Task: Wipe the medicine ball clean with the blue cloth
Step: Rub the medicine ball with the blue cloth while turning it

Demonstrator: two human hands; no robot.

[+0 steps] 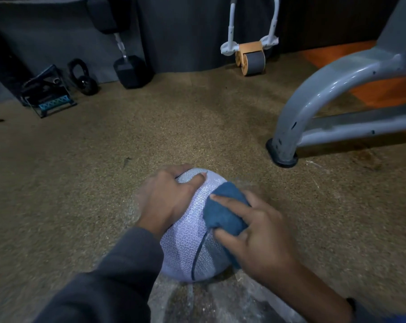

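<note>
A pale lilac medicine ball (190,243) with a fine textured pattern and a dark seam rests on a clear plastic sheet (197,304) on the floor, low in the middle of the view. My left hand (167,199) lies flat on the ball's upper left side, fingers spread over its top. A bunched blue cloth (223,210) is pressed against the ball's upper right side. My right hand (258,234) grips that cloth, with the index finger stretched across it.
A grey curved machine frame leg (288,141) stands on the floor to the right. By the dark back wall are an ab roller (251,59), a hex dumbbell (132,71), a small kettlebell (85,80) and a black folded stand (48,92). Brown speckled flooring (150,127) surrounds the ball.
</note>
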